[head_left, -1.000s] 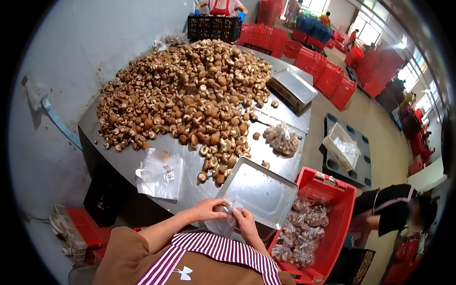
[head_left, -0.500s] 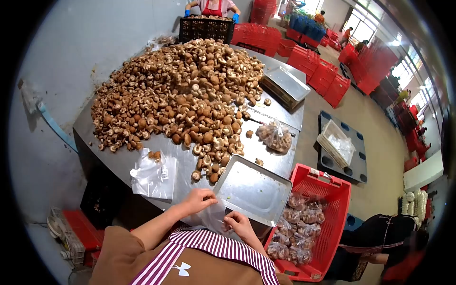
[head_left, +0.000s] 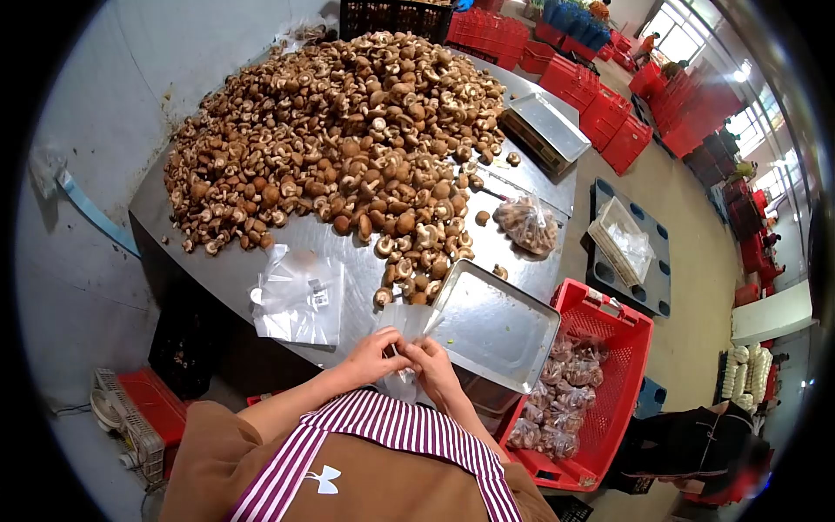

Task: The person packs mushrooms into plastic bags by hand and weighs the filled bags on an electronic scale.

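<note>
Close together at the table's near edge, my left hand [head_left: 379,355] and my right hand [head_left: 432,365] both pinch a clear plastic bag [head_left: 406,321]. The bag looks flat, partly hidden by my fingers. Just right of them lies a shallow metal tray [head_left: 497,326] holding only small green bits. Loose brown mushrooms [head_left: 348,139] form a large pile beyond, trailing down toward the tray. A stack of clear plastic bags [head_left: 300,300] rests left of my hands.
A filled bag of mushrooms [head_left: 527,225] and a scale [head_left: 546,130] stand on the metal table [head_left: 557,196]. Right of me, a red crate [head_left: 622,374] holds several packed bags. A person in dark clothes [head_left: 687,444] is at lower right. A black crate [head_left: 396,19] stands behind the pile.
My hands have come together on the bag, the right one moving up toward the left. The view has shifted, so the person behind the black crate is mostly out of frame.
</note>
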